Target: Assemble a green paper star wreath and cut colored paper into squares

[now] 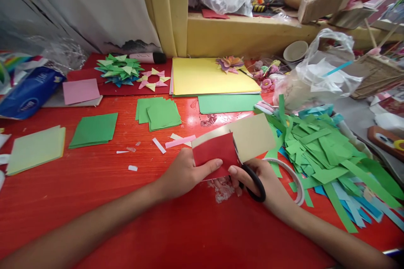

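1. Left hand (181, 174) pinches red paper (210, 151), thumb on top, with beige paper (255, 136) behind it; right hand (261, 176) grips black-handled scissors (257, 187), some fingers hidden.
2. Both papers are between the hands, over the middle of the red table (126, 222).
3. From where I stand, blades sit at red paper's right edge, mostly hidden; can't tell how far parted.
4. Best practice, I'd say: press layers firmly so they don't slip.
5. Use red edge as guide; slow, even snips, beige pulled flat.
6. Left fingertips behind the paper aren't visible; they should stay clear of the blade line.
7. Tape roll (300, 195) by right wrist, green strips (318, 147) farther right: might snag the forearm.
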Action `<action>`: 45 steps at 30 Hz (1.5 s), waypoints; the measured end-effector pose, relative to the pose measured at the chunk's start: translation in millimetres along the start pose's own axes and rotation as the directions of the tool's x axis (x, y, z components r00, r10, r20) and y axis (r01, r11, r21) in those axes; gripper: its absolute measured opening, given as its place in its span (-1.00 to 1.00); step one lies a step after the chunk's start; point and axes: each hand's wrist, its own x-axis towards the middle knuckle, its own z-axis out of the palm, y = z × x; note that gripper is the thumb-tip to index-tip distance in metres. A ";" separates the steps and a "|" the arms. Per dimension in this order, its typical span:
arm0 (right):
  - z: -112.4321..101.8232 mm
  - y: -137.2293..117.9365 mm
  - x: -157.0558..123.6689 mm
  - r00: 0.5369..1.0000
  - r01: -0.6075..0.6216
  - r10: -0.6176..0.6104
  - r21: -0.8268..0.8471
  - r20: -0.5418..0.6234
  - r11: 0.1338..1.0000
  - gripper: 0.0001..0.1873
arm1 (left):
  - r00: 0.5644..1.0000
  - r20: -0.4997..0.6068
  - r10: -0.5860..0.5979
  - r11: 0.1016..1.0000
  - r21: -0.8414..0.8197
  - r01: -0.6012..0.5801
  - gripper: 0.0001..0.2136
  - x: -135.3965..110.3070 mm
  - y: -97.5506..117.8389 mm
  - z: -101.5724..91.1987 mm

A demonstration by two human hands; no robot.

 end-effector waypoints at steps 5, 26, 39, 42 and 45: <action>1.2 -0.1 0.0 1.000 -0.006 0.006 -0.002 -0.022 1.000 -0.54 | 1.000 -0.013 0.028 0.999 0.027 -0.028 -0.79 1.2 0.6 -0.2; 1.3 0.1 -1.8 0.994 0.041 -0.032 0.089 -0.101 0.995 -0.57 | 0.999 0.027 -0.040 0.999 -0.005 0.040 -0.79 1.3 0.4 0.4; -14.4 1.2 6.5 0.966 0.165 -0.122 0.182 -0.226 0.969 -0.73 | 0.959 0.218 -0.181 0.983 0.052 0.174 -0.81 5.3 -1.6 -5.2; -14.6 5.5 9.2 0.966 0.187 -0.140 0.217 -0.215 0.958 -0.82 | 0.976 0.143 -0.164 0.986 0.024 0.162 -0.79 6.7 -1.9 -5.6; -14.4 6.0 10.6 0.969 0.196 -0.157 0.206 -0.189 0.959 -0.87 | 0.988 0.039 -0.151 0.988 -0.009 0.151 -0.77 8.7 -2.3 -5.9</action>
